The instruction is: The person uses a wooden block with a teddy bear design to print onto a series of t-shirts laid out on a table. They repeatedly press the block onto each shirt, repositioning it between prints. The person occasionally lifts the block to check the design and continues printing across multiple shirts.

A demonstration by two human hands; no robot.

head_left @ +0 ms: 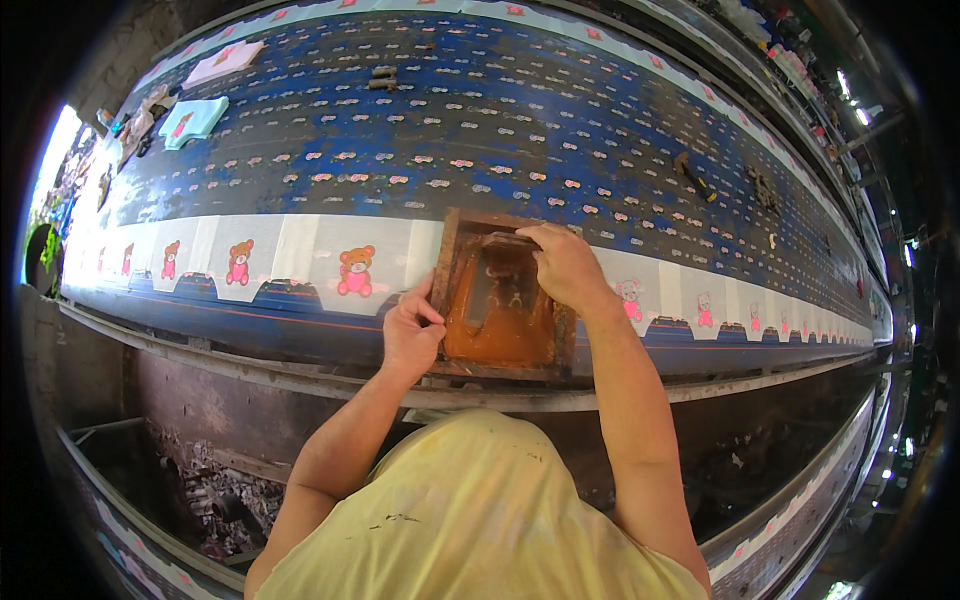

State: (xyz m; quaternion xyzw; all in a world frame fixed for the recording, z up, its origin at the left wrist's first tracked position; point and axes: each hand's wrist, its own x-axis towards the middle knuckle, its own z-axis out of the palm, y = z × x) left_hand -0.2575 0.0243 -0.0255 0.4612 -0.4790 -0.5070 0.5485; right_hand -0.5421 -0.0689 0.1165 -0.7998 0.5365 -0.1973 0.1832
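Note:
A wooden-framed printing screen (pixel 565 345) lies on the near edge of the long table, over the strip of white cloth pieces. Brown-orange ink (pixel 500 335) covers much of its mesh, around a paler bear-shaped patch. My left hand (pixel 411 330) grips the frame's left side, fingers closed on the wood. Inside the far end of the frame, my right hand (pixel 565 265) is closed on a squeegee (pixel 497 240), mostly hidden by the fingers. Left of the screen, a cloth piece bears a brown-and-pink bear (pixel 355 271). To its right, the bear (pixel 629 298) is pink with a pale head.
The dark blue table (pixel 400 130) carries rows of small car prints. A folded light-blue cloth (pixel 194 122) and a pink cloth (pixel 223 62) lie at the far left. A dark-handled tool (pixel 693 178) rests at the right. Rubbish (pixel 232 500) is piled below the near edge.

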